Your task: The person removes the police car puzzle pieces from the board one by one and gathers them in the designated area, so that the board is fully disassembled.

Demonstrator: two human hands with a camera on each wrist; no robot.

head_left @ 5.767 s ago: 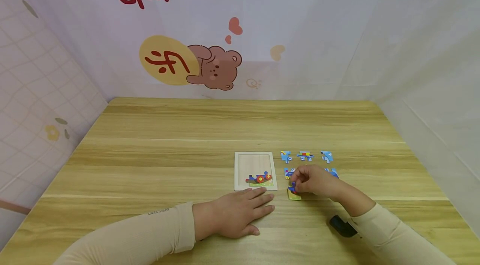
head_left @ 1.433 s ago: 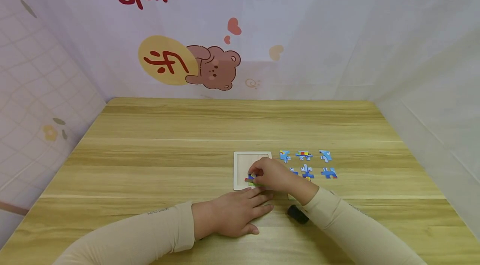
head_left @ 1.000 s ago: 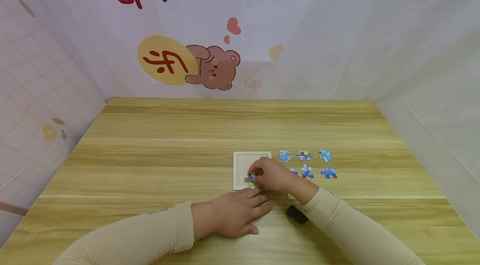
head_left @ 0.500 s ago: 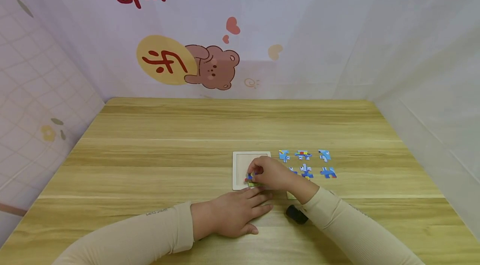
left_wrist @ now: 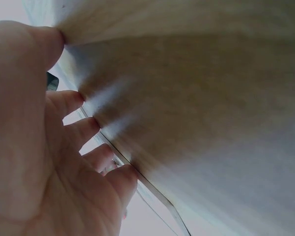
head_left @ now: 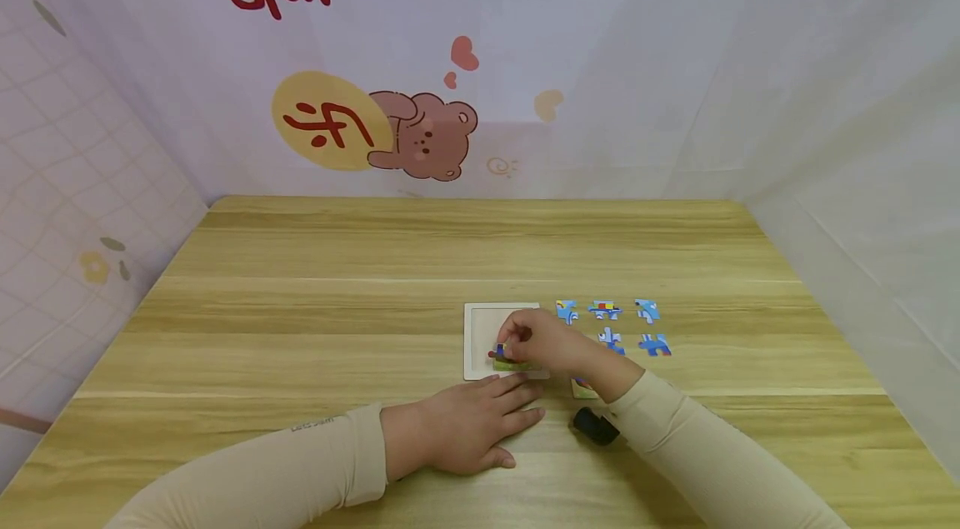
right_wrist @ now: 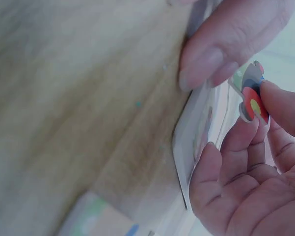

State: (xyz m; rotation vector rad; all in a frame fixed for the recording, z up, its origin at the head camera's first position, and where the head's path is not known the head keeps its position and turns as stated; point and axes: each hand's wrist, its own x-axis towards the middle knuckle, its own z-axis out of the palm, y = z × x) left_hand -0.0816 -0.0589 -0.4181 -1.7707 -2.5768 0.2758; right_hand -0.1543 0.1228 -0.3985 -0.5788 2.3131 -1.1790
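Note:
My right hand (head_left: 543,341) is over the lower part of a pale puzzle tray (head_left: 468,337). Thumb and finger pinch a jigsaw piece (right_wrist: 255,101) printed with a red wheel with a yellow centre, seen tilted above the tray in the right wrist view. Green and blue printed parts (head_left: 501,364) show under the fingers in the head view; the rest there is hidden by the hand. Palm down on the table, my left hand (head_left: 472,427) has spread, straight fingers, their tips (left_wrist: 125,174) right at the tray's near edge.
Right of the tray lie several loose blue jigsaw pieces (head_left: 605,310) in rows, partly behind the right forearm. A green and red piece (head_left: 582,389) lies nearer me. A black object (head_left: 596,426) sits by the right sleeve. White printed cloth (head_left: 600,54) borders the wooden table (head_left: 337,262).
Over several seconds my right hand has moved left from the loose pieces to the tray. In the last half second it has shifted slightly, with the piece in its pinch. My left hand has stayed put.

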